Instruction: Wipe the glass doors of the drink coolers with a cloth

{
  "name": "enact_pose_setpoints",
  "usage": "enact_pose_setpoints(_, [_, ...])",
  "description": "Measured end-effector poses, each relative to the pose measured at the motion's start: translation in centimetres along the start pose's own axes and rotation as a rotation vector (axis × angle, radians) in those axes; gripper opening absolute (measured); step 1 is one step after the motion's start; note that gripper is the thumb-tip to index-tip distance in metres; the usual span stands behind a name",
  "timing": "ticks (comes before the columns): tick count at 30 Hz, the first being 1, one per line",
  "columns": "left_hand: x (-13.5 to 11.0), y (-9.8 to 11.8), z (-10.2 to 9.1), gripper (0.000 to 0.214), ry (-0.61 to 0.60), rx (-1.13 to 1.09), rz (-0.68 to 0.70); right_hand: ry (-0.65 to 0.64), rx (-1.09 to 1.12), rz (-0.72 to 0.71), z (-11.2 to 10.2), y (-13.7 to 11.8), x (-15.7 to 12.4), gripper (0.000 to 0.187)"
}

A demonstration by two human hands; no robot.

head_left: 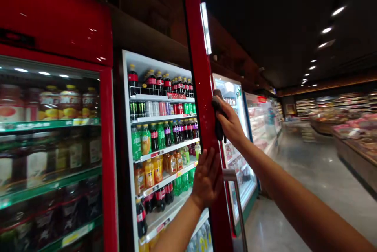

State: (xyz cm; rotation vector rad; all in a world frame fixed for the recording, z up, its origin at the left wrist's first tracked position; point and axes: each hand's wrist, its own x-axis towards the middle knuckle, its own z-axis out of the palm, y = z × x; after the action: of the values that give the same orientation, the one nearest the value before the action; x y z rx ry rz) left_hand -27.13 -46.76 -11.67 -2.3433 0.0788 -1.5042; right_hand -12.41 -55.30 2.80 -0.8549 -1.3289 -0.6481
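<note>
A red-framed fridge door (205,98) stands swung open, seen nearly edge-on. My left hand (205,177) lies against the inner side of its frame, palm toward the door and fingers stretched out. Higher up, at the outer edge of the same frame, my right hand (231,120) is closed around a black elongated object (218,124); its exact kind is unclear. Below that hand sits a grey metal door handle (237,201), which neither hand touches. Behind the door, the open drinks fridge (127,126) shows shelves of cola, orange and green bottles and cans.
On the left stands another red fridge (107,146), its glass door shut over bottled drinks. Past the open door are lit upright display fridges (243,146). A shiny aisle floor (282,205) runs along the right, beside a long produce counter (350,153).
</note>
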Motion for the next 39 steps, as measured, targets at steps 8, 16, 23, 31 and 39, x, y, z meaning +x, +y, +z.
enact_pose_setpoints(8, [0.7,3.0,2.6,0.074,0.127,-0.099,0.001,-0.038,-0.674,-0.307,-3.2,-2.9,-0.5,0.056])
enact_pose_setpoints(16, [2.2,5.4,5.7,0.078,0.169,-0.081,0.008,-0.166,-0.975,-0.466,-4.7,-4.1,10.2,0.049])
enact_pose_setpoints(23, [3.2,6.6,10.9,0.079,0.307,-0.019,0.023,-0.110,-0.976,-0.375,-5.5,-3.5,23.9,0.050])
enact_pose_setpoints(31, [4.9,8.8,11.0,0.074,0.360,0.006,0.018,-0.148,-1.052,-0.383,-8.1,-1.8,30.2,0.057])
enact_pose_setpoints(39, [7.4,11.8,10.6,0.075,0.347,-0.064,0.050,-0.190,-1.057,-0.461,-13.1,-0.5,25.0,0.055])
